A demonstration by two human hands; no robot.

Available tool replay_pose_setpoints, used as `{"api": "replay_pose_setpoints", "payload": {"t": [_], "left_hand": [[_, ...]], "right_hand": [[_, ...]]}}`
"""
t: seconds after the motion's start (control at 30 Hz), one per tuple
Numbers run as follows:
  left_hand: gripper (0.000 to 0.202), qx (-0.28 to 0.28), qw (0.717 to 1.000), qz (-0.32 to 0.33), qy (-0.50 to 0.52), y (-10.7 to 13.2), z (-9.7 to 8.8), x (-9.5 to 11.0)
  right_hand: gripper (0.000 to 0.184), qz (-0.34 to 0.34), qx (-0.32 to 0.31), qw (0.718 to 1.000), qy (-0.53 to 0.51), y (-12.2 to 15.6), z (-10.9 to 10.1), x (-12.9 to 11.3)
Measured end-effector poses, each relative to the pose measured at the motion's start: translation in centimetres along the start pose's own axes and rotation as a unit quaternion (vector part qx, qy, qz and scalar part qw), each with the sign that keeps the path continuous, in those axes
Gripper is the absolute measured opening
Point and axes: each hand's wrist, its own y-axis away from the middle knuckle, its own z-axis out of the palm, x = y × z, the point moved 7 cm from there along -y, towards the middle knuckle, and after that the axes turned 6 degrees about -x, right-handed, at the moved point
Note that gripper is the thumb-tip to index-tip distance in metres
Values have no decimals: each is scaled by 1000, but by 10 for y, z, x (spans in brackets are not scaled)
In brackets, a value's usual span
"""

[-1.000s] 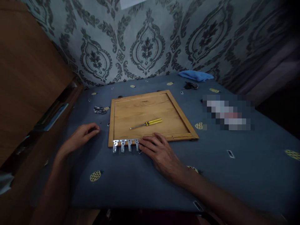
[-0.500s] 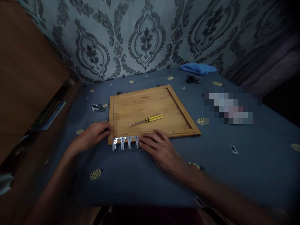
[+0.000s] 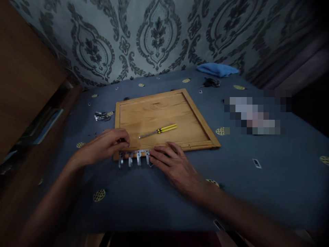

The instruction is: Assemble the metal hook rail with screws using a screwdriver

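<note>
A wooden framed panel (image 3: 154,113) lies flat, and a metal hook rail (image 3: 139,157) with several hooks sits along its near edge toward the left. My right hand (image 3: 177,168) rests its fingertips on the rail's right end, holding it against the frame. Above the rail's left end is my left hand (image 3: 110,142), its thumb and fingers pinched together. A tiny glint shows at those fingertips, too small to name. On the panel, beyond both hands, lies a screwdriver (image 3: 159,131) with a yellow and black handle.
Several small dark pieces (image 3: 93,133) and a cluster of metal parts (image 3: 102,116) lie left of the panel on the blue patterned cloth (image 3: 154,202). At the back right are a black item (image 3: 211,82) and a folded blue cloth (image 3: 218,69). A wooden cabinet (image 3: 28,68) borders the left.
My left hand has moved right, from the panel's left edge to above the rail's left end. My right hand stays on the rail. The view has shifted slightly.
</note>
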Motion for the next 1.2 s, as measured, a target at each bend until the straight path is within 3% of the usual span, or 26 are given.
{"api": "replay_pose_setpoints", "payload": {"t": [0.13, 0.3, 1.2], "left_hand": [[19, -11, 998, 7, 61, -15, 15, 18], [14, -1, 999, 25, 42, -28, 27, 29], [13, -6, 1000, 9, -2, -33, 43, 30]], "right_hand": [[29, -6, 22, 1000, 13, -1, -3, -2], [28, -9, 23, 999, 26, -2, -3, -2], [29, -2, -3, 1000, 15, -1, 0, -2]]}}
